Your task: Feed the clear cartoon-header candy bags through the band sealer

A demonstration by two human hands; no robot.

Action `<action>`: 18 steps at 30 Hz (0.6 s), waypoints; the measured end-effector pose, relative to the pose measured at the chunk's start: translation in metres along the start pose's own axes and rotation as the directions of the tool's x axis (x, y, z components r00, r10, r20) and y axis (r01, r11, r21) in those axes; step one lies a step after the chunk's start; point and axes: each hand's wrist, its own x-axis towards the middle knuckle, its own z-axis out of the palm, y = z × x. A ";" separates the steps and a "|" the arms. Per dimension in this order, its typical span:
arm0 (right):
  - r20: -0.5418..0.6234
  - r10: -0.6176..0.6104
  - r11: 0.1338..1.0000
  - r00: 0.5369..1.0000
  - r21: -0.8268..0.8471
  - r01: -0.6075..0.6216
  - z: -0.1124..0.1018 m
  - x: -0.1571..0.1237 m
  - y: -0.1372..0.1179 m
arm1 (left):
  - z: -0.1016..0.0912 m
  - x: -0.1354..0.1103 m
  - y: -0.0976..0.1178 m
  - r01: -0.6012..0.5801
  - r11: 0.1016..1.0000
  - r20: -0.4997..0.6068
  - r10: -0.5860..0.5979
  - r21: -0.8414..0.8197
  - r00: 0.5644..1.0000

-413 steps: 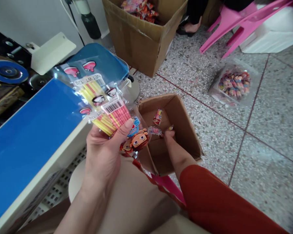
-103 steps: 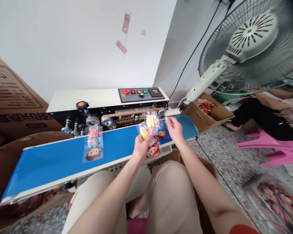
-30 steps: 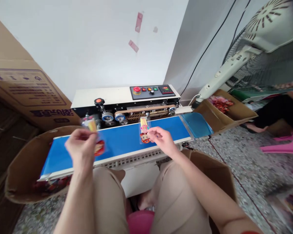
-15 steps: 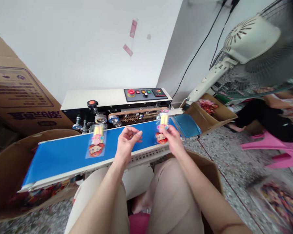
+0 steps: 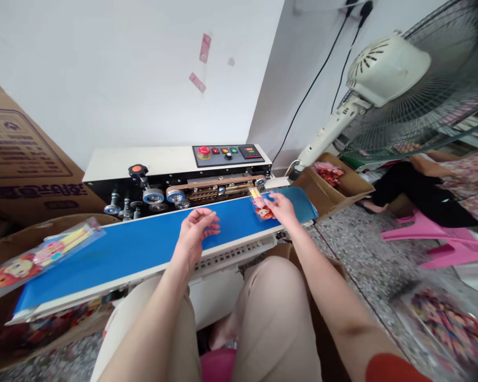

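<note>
My right hand (image 5: 282,208) pinches the edge of a clear plastic bag (image 5: 262,203) holding a red-haired figure and yellow pieces. This bag is over the right part of the blue conveyor belt (image 5: 135,252), its top end at the sealing machine's (image 5: 219,187) inlet. Above the middle of the belt, my left hand (image 5: 197,231) holds nothing, its fingers loosely curled and apart. Another such bag (image 5: 43,257) lies slanted at the belt's left end, partly over the edge.
Behind the belt is a control panel (image 5: 228,155) with a red button. A cardboard box (image 5: 8,339) sits below the left end. At right stand a fan (image 5: 390,69), a box (image 5: 338,196), a pink stool (image 5: 434,239) and a seated person (image 5: 426,170).
The other bag has travelled left along the belt and turned slanted at its end. My right hand has brought its bag closer to the machine's inlet. The camera view has shifted slightly.
</note>
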 end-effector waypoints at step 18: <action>-0.061 0.533 0.843 0.844 -0.042 -0.536 -0.081 -0.359 0.190 | -0.001 0.007 0.009 -0.080 0.997 -0.003 0.080 0.012 0.997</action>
